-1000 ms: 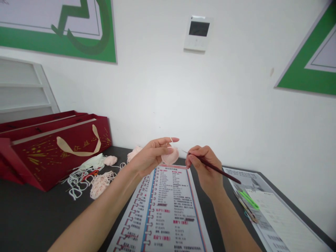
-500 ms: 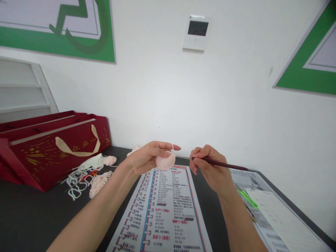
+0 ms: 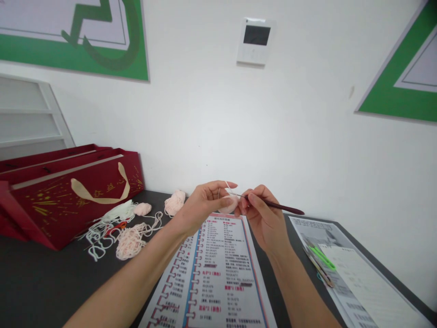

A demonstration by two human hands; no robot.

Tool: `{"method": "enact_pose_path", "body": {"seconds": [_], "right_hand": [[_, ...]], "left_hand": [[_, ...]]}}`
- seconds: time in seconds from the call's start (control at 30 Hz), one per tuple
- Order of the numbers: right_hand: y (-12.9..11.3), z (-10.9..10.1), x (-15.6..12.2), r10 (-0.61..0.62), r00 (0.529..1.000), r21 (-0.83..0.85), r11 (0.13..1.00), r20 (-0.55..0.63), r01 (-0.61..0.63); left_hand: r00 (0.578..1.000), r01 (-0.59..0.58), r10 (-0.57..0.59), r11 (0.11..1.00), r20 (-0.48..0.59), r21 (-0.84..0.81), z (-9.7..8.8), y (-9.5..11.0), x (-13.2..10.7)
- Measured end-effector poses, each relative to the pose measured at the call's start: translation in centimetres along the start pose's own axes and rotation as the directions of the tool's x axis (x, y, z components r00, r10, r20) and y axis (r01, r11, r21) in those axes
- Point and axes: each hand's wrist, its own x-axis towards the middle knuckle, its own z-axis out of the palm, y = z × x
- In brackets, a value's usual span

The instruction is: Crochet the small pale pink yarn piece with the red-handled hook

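Between my hands is a small round pale pink crochet piece (image 3: 228, 205), partly hidden by fingers. My left hand (image 3: 212, 200) pinches its left edge between thumb and fingers, and a strand of pale yarn (image 3: 228, 186) runs over the raised index finger. My right hand (image 3: 262, 212) grips a crochet hook (image 3: 282, 207) with a dark red handle, its thin metal shaft pointing left to the top edge of the piece. The right fingertips are close against the piece's right side; whether they touch it I cannot tell. Below the hands lies a printed pattern sheet (image 3: 223, 273).
Dark red gift bags (image 3: 78, 196) stand at the left. Beside them lie white yarn (image 3: 112, 218), a pink yarn tangle (image 3: 131, 241) and a pink yarn ball (image 3: 175, 202). On the right, papers (image 3: 362, 278) hold green scissors-like handles (image 3: 322, 257). A white wall rises behind the table.
My right hand and the hook have moved left, right up to the crochet piece. The piece has shifted slightly right and turned, so its round face shows less. The pink ball behind is more visible.
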Motion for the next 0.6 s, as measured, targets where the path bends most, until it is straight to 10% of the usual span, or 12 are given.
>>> {"method": "enact_pose_path", "body": {"seconds": [0.37, 0.6], "right_hand": [[-0.7, -1.4, -0.1, -0.101, 0.993, -0.279, 0.953, 0.067, 0.116], [-0.8, -0.9, -1.2, -0.252, 0.96, -0.68, 0.684, 0.119, 0.264]], "left_hand": [[0.993, 0.005, 0.002, 0.998, -0.115, 0.06, 0.0, 0.4, 0.0], [0.982, -0.043, 0.066, 0.991, -0.176, 0.129, 0.3, 0.3, 0.0]]}}
